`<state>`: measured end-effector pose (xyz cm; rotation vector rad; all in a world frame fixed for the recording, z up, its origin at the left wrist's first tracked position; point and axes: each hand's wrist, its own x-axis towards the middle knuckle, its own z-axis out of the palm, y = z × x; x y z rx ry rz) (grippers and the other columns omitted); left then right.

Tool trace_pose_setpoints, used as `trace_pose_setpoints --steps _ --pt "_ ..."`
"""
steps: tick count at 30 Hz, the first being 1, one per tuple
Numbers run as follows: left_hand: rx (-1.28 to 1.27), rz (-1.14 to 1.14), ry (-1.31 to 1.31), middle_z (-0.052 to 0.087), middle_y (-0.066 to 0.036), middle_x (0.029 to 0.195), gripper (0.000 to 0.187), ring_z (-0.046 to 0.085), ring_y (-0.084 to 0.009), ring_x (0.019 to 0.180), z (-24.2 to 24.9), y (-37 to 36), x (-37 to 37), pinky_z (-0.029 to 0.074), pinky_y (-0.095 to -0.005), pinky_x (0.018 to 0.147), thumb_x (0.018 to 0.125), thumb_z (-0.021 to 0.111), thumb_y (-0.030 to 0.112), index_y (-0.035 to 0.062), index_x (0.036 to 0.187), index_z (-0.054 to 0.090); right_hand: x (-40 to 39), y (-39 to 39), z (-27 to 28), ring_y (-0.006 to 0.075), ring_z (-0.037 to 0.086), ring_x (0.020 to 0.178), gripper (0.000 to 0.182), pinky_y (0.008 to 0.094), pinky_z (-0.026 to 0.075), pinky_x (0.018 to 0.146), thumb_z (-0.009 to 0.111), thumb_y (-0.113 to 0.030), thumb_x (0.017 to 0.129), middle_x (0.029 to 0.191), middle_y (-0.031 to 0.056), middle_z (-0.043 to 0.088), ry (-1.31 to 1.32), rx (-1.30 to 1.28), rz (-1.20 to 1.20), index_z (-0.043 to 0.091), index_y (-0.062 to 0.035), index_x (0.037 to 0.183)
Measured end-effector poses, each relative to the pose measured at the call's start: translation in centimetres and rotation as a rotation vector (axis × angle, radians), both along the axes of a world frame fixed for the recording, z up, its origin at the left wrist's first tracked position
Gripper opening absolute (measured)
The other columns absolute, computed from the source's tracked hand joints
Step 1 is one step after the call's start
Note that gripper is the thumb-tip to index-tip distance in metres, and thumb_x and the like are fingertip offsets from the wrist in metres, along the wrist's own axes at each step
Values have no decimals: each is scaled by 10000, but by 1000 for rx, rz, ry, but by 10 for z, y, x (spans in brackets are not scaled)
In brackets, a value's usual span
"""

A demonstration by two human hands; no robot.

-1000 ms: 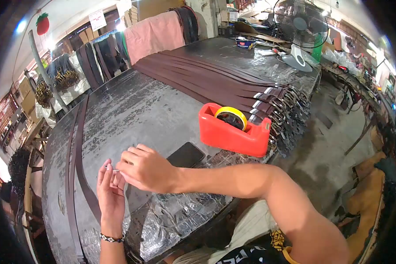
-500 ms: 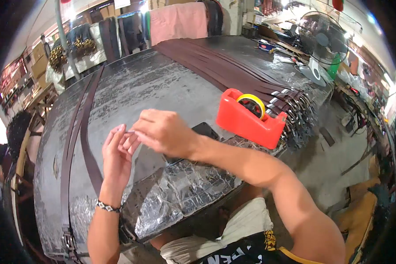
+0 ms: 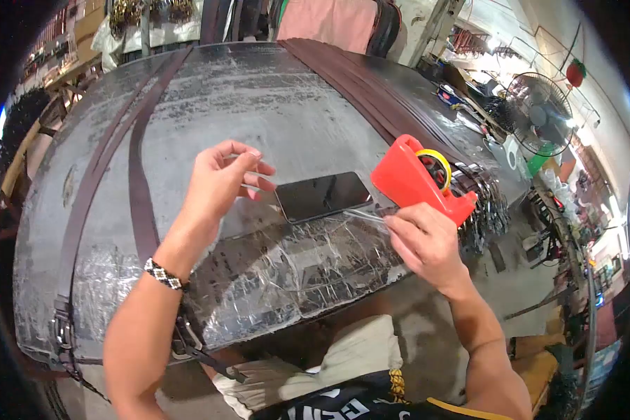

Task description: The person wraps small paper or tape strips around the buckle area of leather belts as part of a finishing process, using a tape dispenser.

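My left hand [image 3: 231, 171] is raised over the table, left of a black phone [image 3: 323, 197], its fingers loosely curled and apart. I see nothing clearly held in it. Between the thumb and fingers of my right hand [image 3: 421, 238] is a thin shiny strip [image 3: 364, 215], which points left over the phone's lower right edge. What it is made of is too small to tell. A red tape dispenser [image 3: 411, 178] with a yellow-rimmed roll [image 3: 434, 169] stands just behind my right hand.
Dark brown straps [image 3: 357, 84] run across the worn table [image 3: 252, 105] to a pile of metal buckles [image 3: 488, 203] on the right. More straps [image 3: 140, 189] lie at the left, with a buckle [image 3: 63, 332] at the front edge. A fan [image 3: 539, 113] is at the back right.
My hands were together and have parted; the right moved right and towards me, and the thin strip now shows in it. The phone has come into full view. The camera view has shifted.
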<state>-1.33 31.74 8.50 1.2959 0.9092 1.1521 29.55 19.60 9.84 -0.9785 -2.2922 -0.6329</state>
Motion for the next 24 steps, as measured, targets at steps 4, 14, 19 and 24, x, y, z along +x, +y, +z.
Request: trace_pose_setpoints --steps 4,14,19,24 --pt "28 -13 17 734 -106 915 178 725 -163 753 -3 2 0 530 -260 623 978 623 212 42 925 637 18 -12 -18 235 627 751 288 351 498 632 779 -15 705 913 63 633 -34 -4 -71 701 -35 981" --pt "47 -12 40 727 -98 868 185 712 -159 716 -1 0 -4 527 -269 606 995 596 200 36 919 637 14 -1 -36 221 629 766 308 344 494 627 771 -40 721 939 66 644 -109 48 -44 699 -27 1019" --pt "43 -31 85 725 -102 854 189 708 -163 688 -5 2 -3 523 -274 577 996 591 195 28 920 637 13 -1 -35 216 630 787 297 341 493 630 746 -61 735 953 64 638 -173 8 -32 690 -25 1025" --pt "51 -12 104 724 -104 848 193 707 -162 683 -2 0 -2 521 -273 574 991 595 195 23 918 642 10 2 -31 219 618 778 267 341 489 632 711 -67 758 946 67 624 -234 -13 -31 679 -19 1018"
